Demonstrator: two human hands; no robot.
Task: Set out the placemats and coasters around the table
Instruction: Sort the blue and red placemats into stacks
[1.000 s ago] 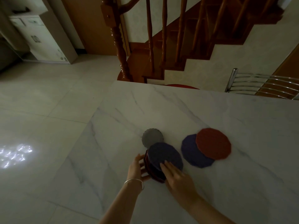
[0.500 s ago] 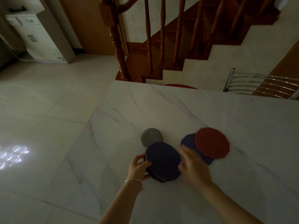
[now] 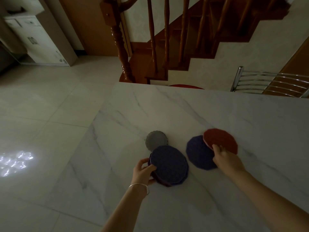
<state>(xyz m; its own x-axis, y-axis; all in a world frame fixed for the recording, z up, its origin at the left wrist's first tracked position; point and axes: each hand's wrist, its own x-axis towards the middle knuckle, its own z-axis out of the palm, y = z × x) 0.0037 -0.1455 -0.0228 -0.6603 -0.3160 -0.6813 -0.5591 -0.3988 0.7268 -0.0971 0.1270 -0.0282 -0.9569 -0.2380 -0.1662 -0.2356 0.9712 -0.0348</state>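
Near the table's [image 3: 217, 111] left edge, a mat stack [image 3: 168, 165] is clasped by the left hand [image 3: 143, 171]; the red mat [image 3: 220, 139], seemingly raised, is pinched by the right hand [image 3: 225, 159] over a purple mat [image 3: 199, 152].

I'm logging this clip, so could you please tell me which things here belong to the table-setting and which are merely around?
In the job: mat stack, grey coaster, blue mat, red mat, marble table.
Merely around: metal chair, staircase, white cabinet.

Left hand [image 3: 143, 171]: at left edge of mat stack [image 3: 168, 165] on desk [image 3: 217, 114].
Small coaster [image 3: 156, 140]: just behind stack, partly under it.
Right hand [image 3: 224, 158]: on top mat [image 3: 220, 139], overlapping lower mat [image 3: 199, 152], right of stack.
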